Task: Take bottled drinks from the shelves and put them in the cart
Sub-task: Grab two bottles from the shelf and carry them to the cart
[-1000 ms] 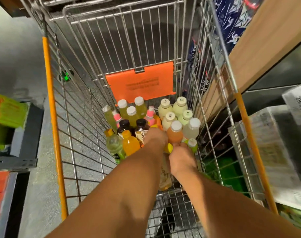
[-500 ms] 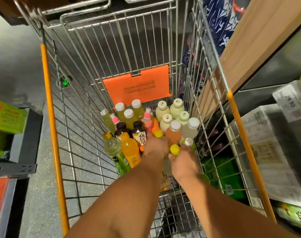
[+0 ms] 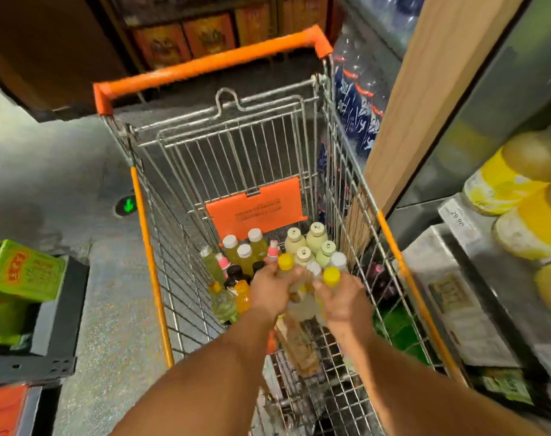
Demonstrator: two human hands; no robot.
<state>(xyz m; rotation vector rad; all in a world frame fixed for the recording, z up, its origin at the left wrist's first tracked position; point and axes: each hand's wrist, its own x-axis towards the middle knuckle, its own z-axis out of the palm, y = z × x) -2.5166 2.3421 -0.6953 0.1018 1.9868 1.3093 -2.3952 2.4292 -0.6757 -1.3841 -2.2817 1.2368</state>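
Note:
Both my arms reach down into a wire shopping cart (image 3: 340,171) with orange rails. My left hand (image 3: 272,292) grips a pale bottle with a yellow cap (image 3: 286,262). My right hand (image 3: 342,302) grips a second pale bottle with a yellow cap (image 3: 331,275). Both bottles are low in the cart, among several standing bottles (image 3: 305,242) with white, pink, black and orange caps. The held bottles' bodies are mostly hidden by my hands.
An orange flap (image 3: 257,207) hangs on the cart's far wall below the orange handle (image 3: 205,67). At right, a shelf with yellow-labelled bottles (image 3: 513,196), a price tag and blue-labelled water bottles (image 3: 359,99). Green boxes (image 3: 19,272) sit on a low shelf at left.
The camera has tilted up, so the cart's handle and far shelves show. My hands have spread slightly apart, and both yellow caps stand clear above them.

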